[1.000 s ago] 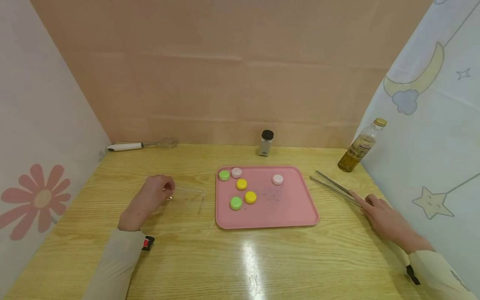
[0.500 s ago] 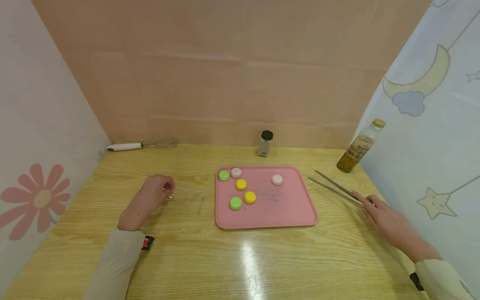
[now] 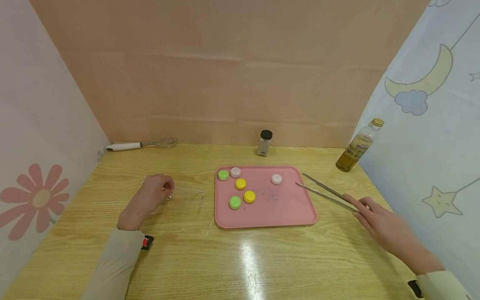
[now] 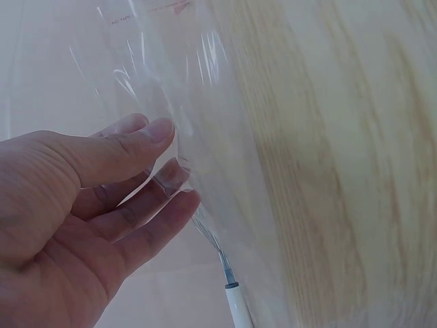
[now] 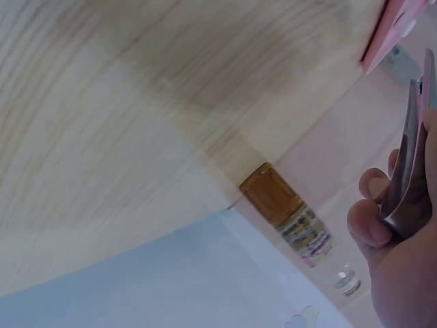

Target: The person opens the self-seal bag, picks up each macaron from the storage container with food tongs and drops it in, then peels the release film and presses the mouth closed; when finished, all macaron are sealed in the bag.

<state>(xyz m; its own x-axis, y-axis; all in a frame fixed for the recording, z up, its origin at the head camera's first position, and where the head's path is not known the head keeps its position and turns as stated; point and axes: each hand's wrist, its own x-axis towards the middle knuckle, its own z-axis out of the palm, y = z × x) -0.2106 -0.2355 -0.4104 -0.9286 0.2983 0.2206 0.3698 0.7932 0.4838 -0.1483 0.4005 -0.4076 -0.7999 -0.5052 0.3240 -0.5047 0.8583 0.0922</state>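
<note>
My left hand (image 3: 148, 196) pinches the edge of a clear plastic bag (image 4: 205, 102) between thumb and fingers, left of the tray. In the head view the bag is so transparent that only glints show. My right hand (image 3: 384, 225) grips metal tongs (image 3: 330, 196) near their closed end, as the right wrist view also shows. Their two arms stand apart, with the tips over the right edge of the pink tray (image 3: 277, 216). On it lie a pale pink macaron (image 3: 276, 179) nearest the tongs, another pale pink macaron (image 3: 235, 172), two yellow macarons (image 3: 249, 196) and two green macarons (image 3: 235, 202).
Behind the tray stands a small jar with a black lid (image 3: 264, 143). A bottle of amber liquid (image 3: 358, 146) is at the back right, near the patterned side wall. A whisk (image 3: 140, 145) with a white handle lies at the back left of the wooden table (image 3: 195, 258).
The right hand has brought the tongs leftward, so their tips have gone from beside the tray to over its right edge. The left hand keeps its place on the bag.
</note>
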